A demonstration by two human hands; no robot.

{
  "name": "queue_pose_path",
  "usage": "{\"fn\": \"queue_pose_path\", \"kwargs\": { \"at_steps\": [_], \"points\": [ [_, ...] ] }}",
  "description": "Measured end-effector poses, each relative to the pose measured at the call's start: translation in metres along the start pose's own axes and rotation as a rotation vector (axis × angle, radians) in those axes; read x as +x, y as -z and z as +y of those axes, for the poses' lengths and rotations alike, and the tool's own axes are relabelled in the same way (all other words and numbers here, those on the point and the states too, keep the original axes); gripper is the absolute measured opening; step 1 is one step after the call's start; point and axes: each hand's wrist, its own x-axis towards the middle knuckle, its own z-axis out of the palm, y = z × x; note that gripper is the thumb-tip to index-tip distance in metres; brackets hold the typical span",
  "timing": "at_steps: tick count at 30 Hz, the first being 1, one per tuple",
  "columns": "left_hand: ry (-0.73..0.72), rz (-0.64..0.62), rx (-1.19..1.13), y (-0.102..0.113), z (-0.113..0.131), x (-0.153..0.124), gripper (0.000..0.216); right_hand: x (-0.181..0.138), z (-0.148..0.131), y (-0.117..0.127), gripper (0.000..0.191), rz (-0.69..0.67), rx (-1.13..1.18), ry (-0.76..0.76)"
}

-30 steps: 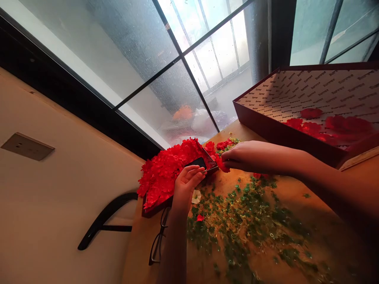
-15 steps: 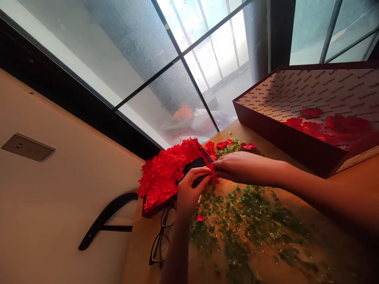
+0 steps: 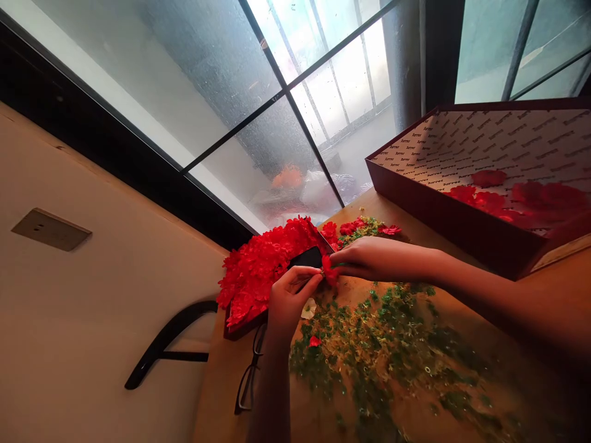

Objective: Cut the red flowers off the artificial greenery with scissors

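Two hands nearly touching, right hand (image 3: 376, 259) pinching a small red fabric petal (image 3: 329, 271), left hand (image 3: 290, 301) just beside it, can't tell its grip.

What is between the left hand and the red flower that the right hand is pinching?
Nothing that I can see. The fingertips of the left hand reach right up to the red flower, which the right hand pinches, just beside the black patch.

A home craft corner, it seems — wooden desk (image 3: 226, 381), window (image 3: 341, 74), artificial red petals (image 3: 258, 277).
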Motion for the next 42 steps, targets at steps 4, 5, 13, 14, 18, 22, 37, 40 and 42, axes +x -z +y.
{"fn": "queue_pose_path", "kwargs": {
  "at_steps": [4,5,13,14,18,22,37,40,42],
  "points": [
    [-0.020,-0.029,0.042,0.002,-0.001,0.000,0.009,0.001,-0.001,-0.005,0.025,0.025,-0.151,0.044],
    [-0.021,-0.027,0.043,0.003,-0.001,0.000,0.009,0.001,-0.001,-0.006,0.024,0.034,-0.181,0.050],
    [0.054,-0.056,0.047,-0.002,0.009,-0.007,0.008,0.001,-0.002,-0.015,0.025,0.046,-0.221,0.081],
    [0.057,-0.065,0.059,-0.002,0.011,-0.007,0.008,0.001,-0.001,-0.016,0.027,0.047,-0.191,0.079],
    [0.037,-0.045,0.069,0.003,0.015,-0.008,0.008,0.005,-0.002,-0.017,0.025,0.044,-0.032,0.070],
    [-0.016,-0.011,0.025,0.009,0.014,-0.008,0.017,0.008,-0.005,-0.013,0.027,0.056,0.155,0.022],
    [-0.153,0.006,0.295,0.008,0.020,-0.013,0.009,0.000,-0.015,-0.005,0.027,0.023,-0.012,0.010],
    [-0.209,0.048,0.352,0.006,0.021,-0.015,0.005,0.000,-0.015,-0.008,0.030,0.018,-0.016,0.004],
    [-0.220,0.059,0.367,0.005,0.021,-0.016,0.003,0.001,-0.015,-0.009,0.031,0.005,0.017,0.015]
  ]
}}
